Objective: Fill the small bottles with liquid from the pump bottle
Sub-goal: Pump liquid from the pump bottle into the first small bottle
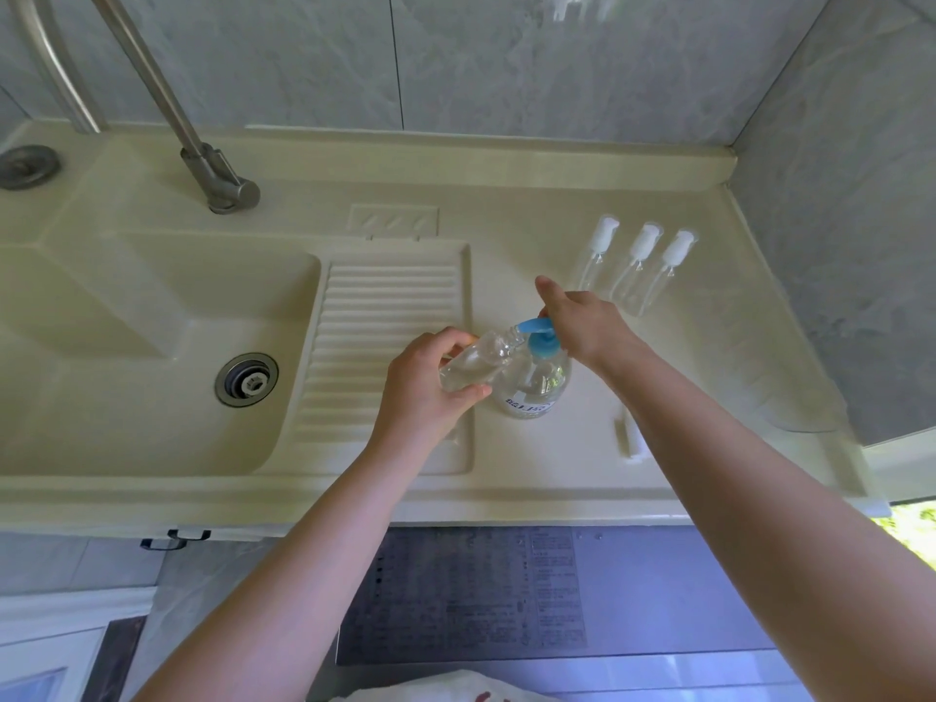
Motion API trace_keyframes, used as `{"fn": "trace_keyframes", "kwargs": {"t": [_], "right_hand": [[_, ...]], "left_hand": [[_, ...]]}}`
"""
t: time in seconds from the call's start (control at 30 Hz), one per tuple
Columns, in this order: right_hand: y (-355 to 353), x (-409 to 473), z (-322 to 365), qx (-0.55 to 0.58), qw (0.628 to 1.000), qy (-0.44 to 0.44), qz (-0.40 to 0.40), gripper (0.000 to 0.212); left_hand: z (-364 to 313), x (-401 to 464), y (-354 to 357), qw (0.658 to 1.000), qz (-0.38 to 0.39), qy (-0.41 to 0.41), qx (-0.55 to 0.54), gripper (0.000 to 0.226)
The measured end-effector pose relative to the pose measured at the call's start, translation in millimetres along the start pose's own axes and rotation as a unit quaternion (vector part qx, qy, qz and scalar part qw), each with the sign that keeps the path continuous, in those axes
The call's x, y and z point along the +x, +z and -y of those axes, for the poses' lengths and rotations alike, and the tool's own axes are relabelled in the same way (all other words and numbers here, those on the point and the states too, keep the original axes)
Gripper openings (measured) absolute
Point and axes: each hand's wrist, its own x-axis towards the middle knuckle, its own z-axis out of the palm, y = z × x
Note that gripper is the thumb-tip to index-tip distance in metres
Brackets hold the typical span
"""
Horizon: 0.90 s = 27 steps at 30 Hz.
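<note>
Soft, even daylight fills the view; a bright overexposed patch shows far right of the sink (152,347), whose edges bow from wide-angle distortion

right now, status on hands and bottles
Left hand grips small bottle, tilted, mouth at spout. Right hand presses pump bottle head. Three bottles wait behind. Nothing in the way.
</note>
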Motion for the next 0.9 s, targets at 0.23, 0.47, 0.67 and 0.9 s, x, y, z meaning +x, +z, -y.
{"fn": "trace_keyframes", "kwargs": {"t": [0.23, 0.47, 0.67, 0.9], "right_hand": [[10.4, -2.4, -0.7, 0.005, 0.999, -0.030, -0.043, 0.044], [1.7, -4.1, 0.8, 0.035, 0.999, -0.017, -0.003, 0.062], [1.6, -7.2, 0.3, -0.032, 0.998, -0.054, -0.014, 0.054], [11.1, -5.0, -4.0, -0.003, 0.999, -0.035, -0.029, 0.037]], "left_hand": [[-1.2, -0.1, 1.9, 1.000, 0.007, -0.004, -0.010, 0.038], [0.5, 2.4, 2.9, 1.000, 0.007, -0.001, -0.006, 0.038], [-0.1, 2.6, 3.8, 1.000, 0.011, -0.004, -0.017, 0.037], [2.5, 3.1, 5.4, 1.000, 0.016, -0.011, -0.015, 0.039]]}}
